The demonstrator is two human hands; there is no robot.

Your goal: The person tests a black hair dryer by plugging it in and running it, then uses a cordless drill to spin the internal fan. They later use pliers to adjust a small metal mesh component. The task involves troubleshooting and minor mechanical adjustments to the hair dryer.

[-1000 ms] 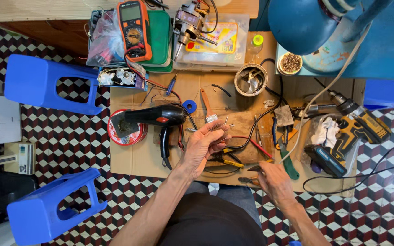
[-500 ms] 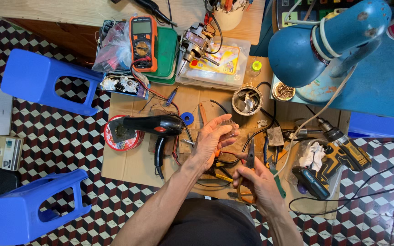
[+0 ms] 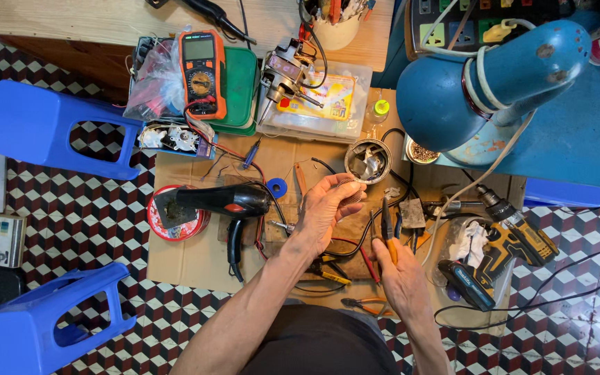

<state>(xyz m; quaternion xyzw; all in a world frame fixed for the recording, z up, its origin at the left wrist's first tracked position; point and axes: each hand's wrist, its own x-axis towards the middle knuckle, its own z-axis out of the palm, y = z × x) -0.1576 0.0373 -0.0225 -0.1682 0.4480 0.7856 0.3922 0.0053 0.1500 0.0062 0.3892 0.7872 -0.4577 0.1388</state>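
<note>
The right hand (image 3: pixel 401 278), nearest the front edge of the cardboard sheet (image 3: pixel 196 260), is closed around orange-handled pliers (image 3: pixel 387 232), tips up. The left hand (image 3: pixel 324 208), mid-sheet, pinches a small mesh-like part (image 3: pixel 351 193). Beyond, the black hair dryer (image 3: pixel 227 203) lies whole by the left edge; the work looks unfinished.

Both forearms are bare, with no sleeves reaching them. The left grip (image 3: pixel 328 208) and right grip (image 3: pixel 401 274) carry no gloves, rings or watch. Below them, dark clothing covers the lap.
</note>
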